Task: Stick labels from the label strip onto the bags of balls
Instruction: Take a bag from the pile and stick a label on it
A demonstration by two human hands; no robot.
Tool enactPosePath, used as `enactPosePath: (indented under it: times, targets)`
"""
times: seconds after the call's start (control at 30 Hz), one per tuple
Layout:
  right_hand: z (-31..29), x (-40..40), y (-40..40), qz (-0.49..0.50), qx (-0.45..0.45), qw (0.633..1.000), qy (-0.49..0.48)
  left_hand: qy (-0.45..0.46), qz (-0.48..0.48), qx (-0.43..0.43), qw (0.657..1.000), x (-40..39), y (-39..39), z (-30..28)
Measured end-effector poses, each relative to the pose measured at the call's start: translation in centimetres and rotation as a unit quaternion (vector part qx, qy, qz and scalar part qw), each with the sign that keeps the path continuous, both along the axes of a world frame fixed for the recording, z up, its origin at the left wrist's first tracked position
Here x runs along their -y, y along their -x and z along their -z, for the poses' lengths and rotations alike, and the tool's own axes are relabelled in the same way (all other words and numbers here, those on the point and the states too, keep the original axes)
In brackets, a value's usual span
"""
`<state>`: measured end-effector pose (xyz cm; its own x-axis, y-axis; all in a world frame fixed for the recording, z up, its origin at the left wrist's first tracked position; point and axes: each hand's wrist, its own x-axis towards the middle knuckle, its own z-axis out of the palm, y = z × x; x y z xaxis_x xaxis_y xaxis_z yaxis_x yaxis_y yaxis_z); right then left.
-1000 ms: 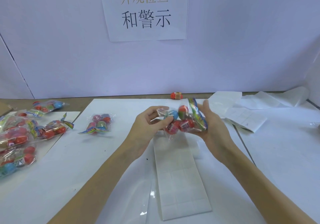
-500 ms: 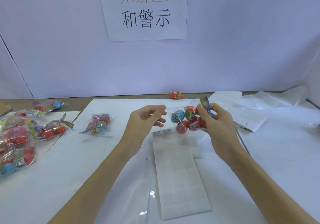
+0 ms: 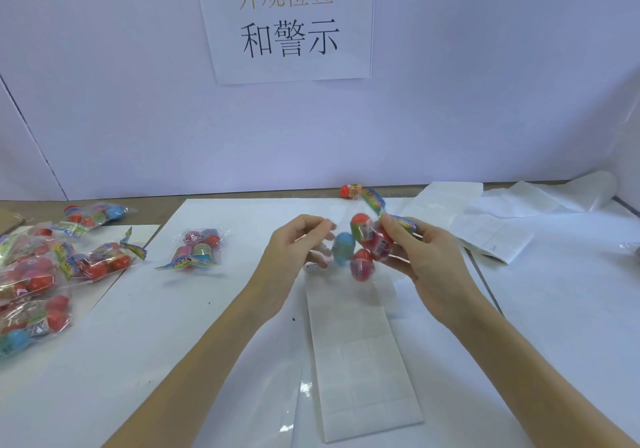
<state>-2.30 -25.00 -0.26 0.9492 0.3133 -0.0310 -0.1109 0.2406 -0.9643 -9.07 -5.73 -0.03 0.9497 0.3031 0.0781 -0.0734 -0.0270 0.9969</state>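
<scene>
R hand [image 3: 426,257]: fingers curled round the bag of balls [image 3: 363,243], gripping it by the printed header end, held up off the table abt centre-scene; prob. raised so a flat face turns toward the other hand.
L hand [image 3: 298,250]: just left of the bag, fingers loosely bent, tips near or on the clear film; blurred, so can't tell if it pinched the film, a label, or nothing.
Label strip [image 3: 360,354]: flat on the white sheet [image 3: 194,326], near side, directly below the hands, long axis running near-to-far; kept close for quick peeling, I'd guess.
Bag at centre-left [image 3: 195,250]: lying alone on the sheet, apart from the rest.
Pile of bags [image 3: 45,274]: far left edge, several overlapping; labelled or not, can't tell.
Loose ball [image 3: 351,190]: far side, by the wall.
Spent backing paper [image 3: 485,226]: right, heaped out of the way.
Step, as I judge: seating a label on the held bag.
</scene>
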Motion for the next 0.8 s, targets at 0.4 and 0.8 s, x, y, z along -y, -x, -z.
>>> enactPosePath:
  times: [0.4,0.8]
  targets:
    - [-0.4,-0.7,0.9,-0.067,0.031,0.995,0.066,-0.025,-0.052,0.035,0.998,0.6,-0.2,0.6]
    - [0.0,-0.8,1.0,-0.151,0.052,0.983,0.094,0.005,-0.127,0.023,0.992,-0.2,-0.2,0.3]
